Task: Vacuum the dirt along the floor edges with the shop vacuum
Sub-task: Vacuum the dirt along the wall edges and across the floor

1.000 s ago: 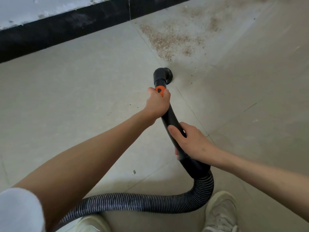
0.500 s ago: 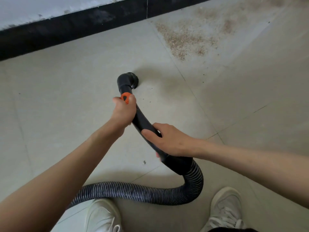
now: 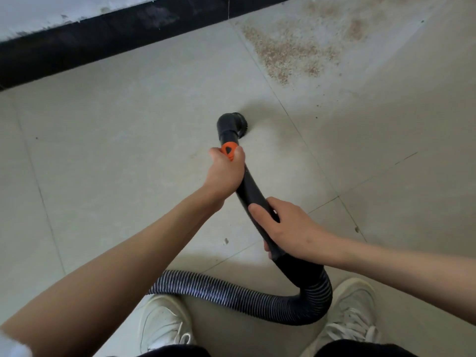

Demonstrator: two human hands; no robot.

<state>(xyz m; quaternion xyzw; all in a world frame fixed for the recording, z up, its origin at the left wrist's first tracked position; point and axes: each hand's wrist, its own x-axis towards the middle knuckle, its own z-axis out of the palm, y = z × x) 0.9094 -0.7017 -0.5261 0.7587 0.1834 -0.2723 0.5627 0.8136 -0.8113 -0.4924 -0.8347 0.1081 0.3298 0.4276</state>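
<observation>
A black vacuum wand (image 3: 251, 191) ends in a round brush nozzle (image 3: 233, 124) that sits on the pale floor tiles. My left hand (image 3: 225, 173) grips the wand near its orange collar (image 3: 230, 150). My right hand (image 3: 286, 229) grips the wand lower down, just above the ribbed grey hose (image 3: 231, 296) that curls across in front of my feet. A patch of brown sawdust-like dirt (image 3: 291, 52) lies on the floor beyond the nozzle to the upper right, apart from it.
A black baseboard (image 3: 103, 39) runs along the white wall at the top. My two white shoes (image 3: 164, 323) (image 3: 353, 313) stand on either side of the hose loop. Small specks dot the tiles near the grout lines.
The nozzle swung left away from the dirt patch, then came back part of the way to the right. Both hands kept their grip on the wand.
</observation>
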